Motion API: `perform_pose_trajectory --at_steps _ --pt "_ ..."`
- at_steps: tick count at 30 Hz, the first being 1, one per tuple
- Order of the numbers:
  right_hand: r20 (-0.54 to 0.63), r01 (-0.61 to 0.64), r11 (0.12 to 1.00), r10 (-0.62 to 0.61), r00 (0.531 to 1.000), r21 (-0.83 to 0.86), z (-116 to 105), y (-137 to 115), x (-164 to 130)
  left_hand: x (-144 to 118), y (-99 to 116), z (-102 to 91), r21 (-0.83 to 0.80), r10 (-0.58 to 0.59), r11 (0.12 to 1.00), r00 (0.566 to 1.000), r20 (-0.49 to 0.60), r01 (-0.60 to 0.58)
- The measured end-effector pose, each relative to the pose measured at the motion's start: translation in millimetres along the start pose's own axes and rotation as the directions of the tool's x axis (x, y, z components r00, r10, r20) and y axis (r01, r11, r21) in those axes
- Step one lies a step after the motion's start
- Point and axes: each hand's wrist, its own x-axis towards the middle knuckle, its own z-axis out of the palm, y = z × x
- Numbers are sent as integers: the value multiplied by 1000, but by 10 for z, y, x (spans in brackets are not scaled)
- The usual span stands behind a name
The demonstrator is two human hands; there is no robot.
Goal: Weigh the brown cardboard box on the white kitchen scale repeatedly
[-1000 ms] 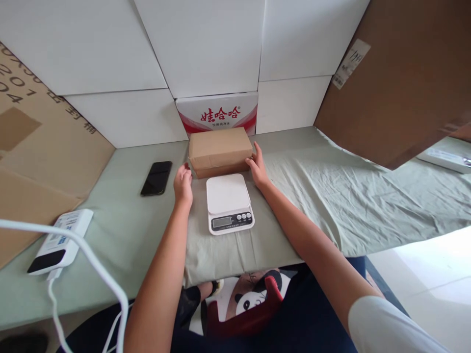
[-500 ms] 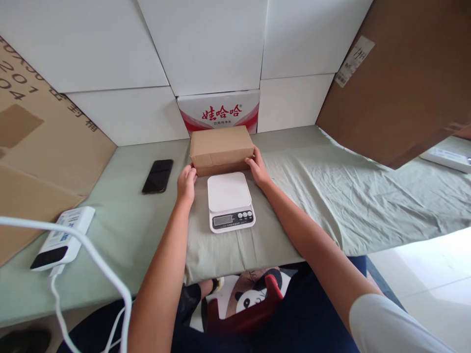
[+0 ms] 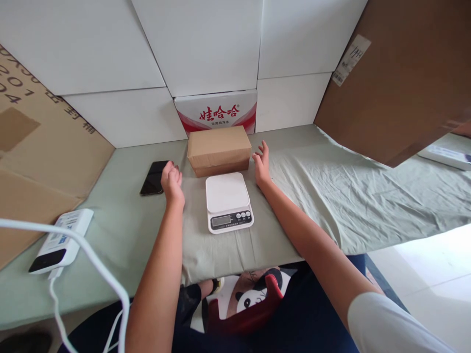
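A brown cardboard box rests on the green cloth behind a white kitchen scale. My left hand is open, a short way left of the box and not touching it, next to a black phone. My right hand is open just right of the box, fingers spread, a small gap between them and the box's end. Neither hand holds anything.
A red and white printed carton leans on white foam panels behind the box. A white power bank with a white cable lies at the left. Cardboard sheets stand at the right and left. The table's near edge is close to my body.
Both hands have come off the sides of the cardboard box and moved outward, the left one further toward the phone. The box stays behind the scale.
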Motion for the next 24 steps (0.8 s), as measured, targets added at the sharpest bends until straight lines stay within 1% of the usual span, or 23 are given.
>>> perform_pose_trajectory --at_steps 3,6,10,17,24 --pt "-22 -3 1000 3 1000 9 8 20 3 7 2 -7 -17 -13 1000 1000 -12 13" --pt "-31 -6 1000 6 1000 0 19 28 3 6 -14 5 -9 -7 1000 1000 9 7" --pt "-24 -7 1000 7 1000 3 16 26 3 9 -38 10 14 -22 1000 999 35 21" --pt "-10 -32 999 31 999 -14 7 -34 -17 -19 -31 41 -18 -43 999 999 19 43" --pt "-8 -51 998 52 999 31 14 -41 -15 -15 -47 46 -6 -43 999 998 39 43"
